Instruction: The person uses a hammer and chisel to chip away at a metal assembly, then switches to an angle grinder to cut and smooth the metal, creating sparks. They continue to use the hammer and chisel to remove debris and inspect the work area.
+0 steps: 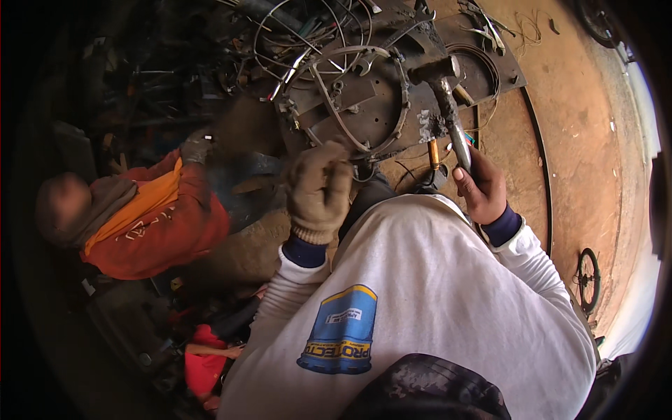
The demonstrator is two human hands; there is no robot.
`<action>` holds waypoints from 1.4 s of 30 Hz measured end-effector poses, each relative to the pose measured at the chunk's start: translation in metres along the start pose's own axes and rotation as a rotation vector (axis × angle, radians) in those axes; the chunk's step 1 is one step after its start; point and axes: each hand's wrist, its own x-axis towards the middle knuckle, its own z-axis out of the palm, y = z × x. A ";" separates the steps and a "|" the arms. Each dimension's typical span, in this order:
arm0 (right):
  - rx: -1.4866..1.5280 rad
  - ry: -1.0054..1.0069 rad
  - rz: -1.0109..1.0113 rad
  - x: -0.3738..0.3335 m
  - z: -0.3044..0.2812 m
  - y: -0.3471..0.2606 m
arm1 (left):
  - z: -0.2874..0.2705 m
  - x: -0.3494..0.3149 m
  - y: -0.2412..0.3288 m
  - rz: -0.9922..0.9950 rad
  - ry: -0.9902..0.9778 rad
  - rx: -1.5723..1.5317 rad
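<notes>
My right hand [484, 187] is bare and closed round the lower handle of a hammer [455, 133]. The hammer's dark head lies over the right part of a steel worktable [367, 98]. My left hand [318, 187] wears a tan knitted work glove, its fingers curled closed. The glove is right at the near edge of a bent flat-metal ring [404, 105] lying on the worktable. Whatever the curled fingers hold, if anything, is hidden. A combination wrench [406, 31] and a few nuts [337, 87] lie within and behind the ring.
A wire frame of thin hoops [262, 35] stands at the table's back left. Pliers [493, 31] and coiled wire [493, 70] lie at the right. A person in an orange-red top [164, 231] works close on my left. A wheel [588, 280] stands far right.
</notes>
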 end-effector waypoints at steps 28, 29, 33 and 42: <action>-0.512 0.230 0.050 -0.046 0.013 0.015 | -0.092 0.148 -0.111 -0.245 -0.381 0.633; -0.520 0.239 0.061 -0.048 0.018 0.015 | -0.089 0.155 -0.106 -0.271 -0.447 0.678; -0.536 0.225 0.105 -0.046 0.039 0.010 | -0.078 0.184 -0.113 -0.138 -0.642 0.856; -0.633 0.194 0.193 -0.048 0.048 0.017 | -0.024 0.220 -0.095 0.183 -0.878 1.078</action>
